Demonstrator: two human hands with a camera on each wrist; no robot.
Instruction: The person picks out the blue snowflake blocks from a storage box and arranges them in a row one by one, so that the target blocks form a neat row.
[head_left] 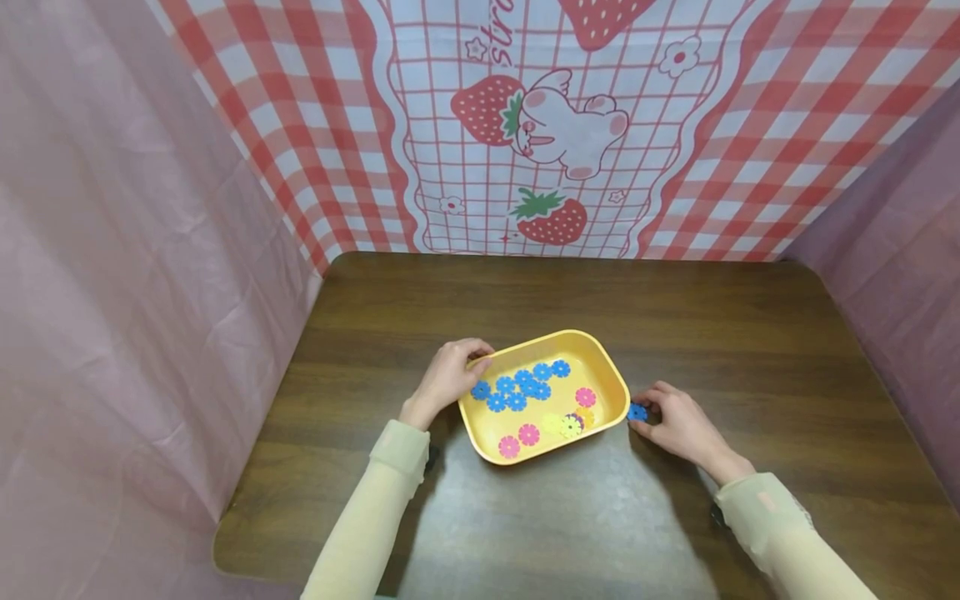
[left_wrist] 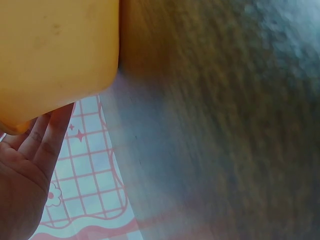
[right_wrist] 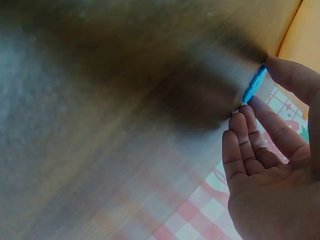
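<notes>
A yellow plastic tray (head_left: 613, 367) lies slightly slanted on the table. My left hand (head_left: 447, 377) holds its left end, thumb over the rim and fingers along the outside; in the left wrist view this hand (left_wrist: 31, 165) is against the tray wall (left_wrist: 55, 55). Just beyond the tray's right end, my right hand (head_left: 677, 423) pinches a blue snowflake disc (head_left: 637, 412). The right wrist view shows this disc (right_wrist: 255, 84) edge-on at the tabletop, between the thumb and index finger of the right hand (right_wrist: 275, 155), other fingers loosely bent.
Inside the tray, several blue discs (head_left: 516, 402) lie grouped at the back left. Pink discs (head_left: 509, 447) sit at the front left and right, near a yellow-green disc (head_left: 571, 427) overlapping others. Around it is the brown wooden table (head_left: 562, 533), with a strawberry-print cloth (head_left: 551, 221) behind.
</notes>
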